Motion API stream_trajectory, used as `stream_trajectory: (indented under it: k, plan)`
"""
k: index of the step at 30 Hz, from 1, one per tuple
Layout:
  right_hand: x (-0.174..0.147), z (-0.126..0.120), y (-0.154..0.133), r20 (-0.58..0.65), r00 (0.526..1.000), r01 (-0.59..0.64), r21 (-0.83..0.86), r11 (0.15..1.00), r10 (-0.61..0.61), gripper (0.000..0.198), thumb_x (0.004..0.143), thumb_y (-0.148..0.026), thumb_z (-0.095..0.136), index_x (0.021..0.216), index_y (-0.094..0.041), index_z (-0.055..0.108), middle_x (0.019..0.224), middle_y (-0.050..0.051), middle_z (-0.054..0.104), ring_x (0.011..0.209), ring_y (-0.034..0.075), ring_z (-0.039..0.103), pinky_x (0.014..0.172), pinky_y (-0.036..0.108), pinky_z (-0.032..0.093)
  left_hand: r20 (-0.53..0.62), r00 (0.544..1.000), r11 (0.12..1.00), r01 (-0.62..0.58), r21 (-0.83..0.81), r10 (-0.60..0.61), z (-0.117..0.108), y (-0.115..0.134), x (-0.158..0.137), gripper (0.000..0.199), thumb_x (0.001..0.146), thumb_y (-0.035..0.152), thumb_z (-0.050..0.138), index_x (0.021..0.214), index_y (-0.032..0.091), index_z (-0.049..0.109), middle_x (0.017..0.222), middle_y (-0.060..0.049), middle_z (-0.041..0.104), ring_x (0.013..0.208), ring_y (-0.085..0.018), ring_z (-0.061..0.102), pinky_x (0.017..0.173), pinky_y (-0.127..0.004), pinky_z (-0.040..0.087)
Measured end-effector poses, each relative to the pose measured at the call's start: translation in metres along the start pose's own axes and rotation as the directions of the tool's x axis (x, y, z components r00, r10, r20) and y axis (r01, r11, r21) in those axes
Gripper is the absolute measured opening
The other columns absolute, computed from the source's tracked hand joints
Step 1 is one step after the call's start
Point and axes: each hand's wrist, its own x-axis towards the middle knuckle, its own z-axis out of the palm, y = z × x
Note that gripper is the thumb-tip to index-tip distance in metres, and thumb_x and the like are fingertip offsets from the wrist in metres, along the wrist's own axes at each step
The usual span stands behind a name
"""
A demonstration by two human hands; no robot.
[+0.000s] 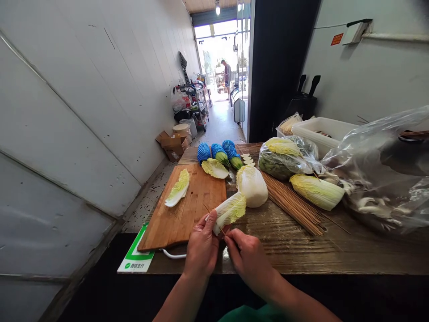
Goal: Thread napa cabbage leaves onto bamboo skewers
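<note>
My left hand (203,243) grips a napa cabbage leaf (231,209) by its white base, above the table's near edge. A thin wooden skewer (221,231) runs through or behind that base; which one I cannot tell. The skewer's near end is pinched between the fingers of my right hand (246,250). Just past the held leaf stands a cut napa cabbage (253,187). On the cutting board (201,197) lies a loose cabbage leaf (178,188), and another leaf (215,168) rests across its far right corner.
A bundle of skewers (291,203) lies on the right, near a cabbage piece (317,191) and a clear bag of mushrooms (385,188). Vegetables in blue foam nets (217,151) sit at the far edge. Behind the bagged greens (284,161) is a white bin (325,129).
</note>
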Motion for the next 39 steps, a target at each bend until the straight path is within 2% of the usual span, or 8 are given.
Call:
stream_trajectory:
  k: [4,9,15,19,23,25,29,39]
  plan:
    - [0.002,0.001,-0.001,-0.007,1.000,-0.024,0.015,1.000,0.024,0.024,0.092,-0.020,0.036,0.079,-0.017,0.057,0.070,0.003,0.065,0.060,0.013,0.061,0.056,0.022,0.042,-0.015,1.000,1.000,-0.001,0.018,0.001,0.002,-0.001,0.000,0.015,0.071,0.022,0.069,0.081,0.012,0.068,0.086,-0.008,0.071,0.081,-0.020,0.066,0.075,-0.028,0.053]
    - [0.006,0.003,0.000,-0.001,0.998,-0.057,-0.001,0.998,0.057,0.027,0.092,-0.021,0.035,0.076,-0.016,0.056,0.068,0.004,0.063,0.059,0.014,0.060,0.057,0.022,0.042,-0.039,0.999,1.000,0.006,0.018,-0.005,0.002,-0.002,0.001,0.010,0.077,0.020,0.063,0.081,0.012,0.069,0.081,-0.007,0.071,0.084,-0.019,0.066,0.077,-0.024,0.052]
    - [0.010,0.002,0.000,-0.036,0.998,-0.050,0.014,0.999,0.051,0.026,0.092,-0.022,0.036,0.075,-0.017,0.055,0.068,0.003,0.063,0.059,0.013,0.059,0.057,0.022,0.042,0.148,0.989,0.998,0.033,-0.062,-0.023,0.001,-0.004,-0.007,0.042,0.078,0.041,0.062,0.108,0.012,0.064,0.100,-0.012,0.069,0.099,-0.023,0.062,0.088,-0.032,0.049]
    - [0.009,0.002,-0.002,-0.021,0.997,-0.075,0.075,0.994,0.077,0.024,0.091,-0.023,0.039,0.076,-0.017,0.056,0.069,0.003,0.064,0.061,0.013,0.060,0.060,0.022,0.043,0.060,0.998,1.000,-0.024,-0.021,0.025,-0.001,-0.009,-0.012,0.032,0.072,0.025,0.071,0.101,0.013,0.066,0.097,-0.009,0.070,0.095,-0.022,0.064,0.088,-0.031,0.049]
    - [0.002,0.002,-0.005,0.042,0.993,-0.112,0.158,0.981,0.107,0.022,0.091,-0.022,0.041,0.082,-0.017,0.060,0.075,0.003,0.066,0.066,0.014,0.062,0.064,0.023,0.045,-0.042,0.999,0.997,-0.037,-0.061,0.034,-0.003,-0.006,-0.008,0.023,0.071,0.022,0.071,0.092,0.013,0.067,0.093,-0.008,0.070,0.087,-0.021,0.066,0.084,-0.034,0.052]
    - [-0.002,0.002,-0.005,0.075,0.992,-0.111,0.184,0.977,0.099,0.023,0.092,-0.021,0.040,0.085,-0.017,0.062,0.077,0.003,0.067,0.067,0.014,0.063,0.066,0.023,0.046,-0.051,0.998,0.996,-0.043,-0.078,0.039,-0.002,-0.003,-0.006,0.017,0.073,0.022,0.069,0.087,0.012,0.067,0.092,-0.007,0.070,0.086,-0.020,0.066,0.083,-0.037,0.054]
    - [-0.007,0.003,-0.002,0.062,0.996,-0.075,0.177,0.981,0.065,0.025,0.092,-0.020,0.038,0.090,-0.017,0.063,0.080,0.004,0.068,0.070,0.015,0.064,0.068,0.024,0.048,-0.059,0.998,0.997,-0.039,-0.059,0.036,0.000,-0.001,-0.005,0.008,0.077,0.016,0.064,0.083,0.011,0.066,0.091,-0.007,0.070,0.085,-0.018,0.065,0.082,-0.037,0.055]
    - [-0.004,0.003,-0.003,0.082,0.995,-0.062,0.098,0.993,0.054,0.026,0.092,-0.017,0.036,0.081,-0.016,0.059,0.075,0.004,0.065,0.065,0.014,0.060,0.062,0.023,0.042,-0.073,0.997,0.999,0.022,-0.033,-0.025,0.001,0.000,-0.003,0.010,0.078,0.013,0.061,0.086,0.009,0.066,0.091,-0.009,0.070,0.077,-0.018,0.067,0.079,-0.032,0.056]
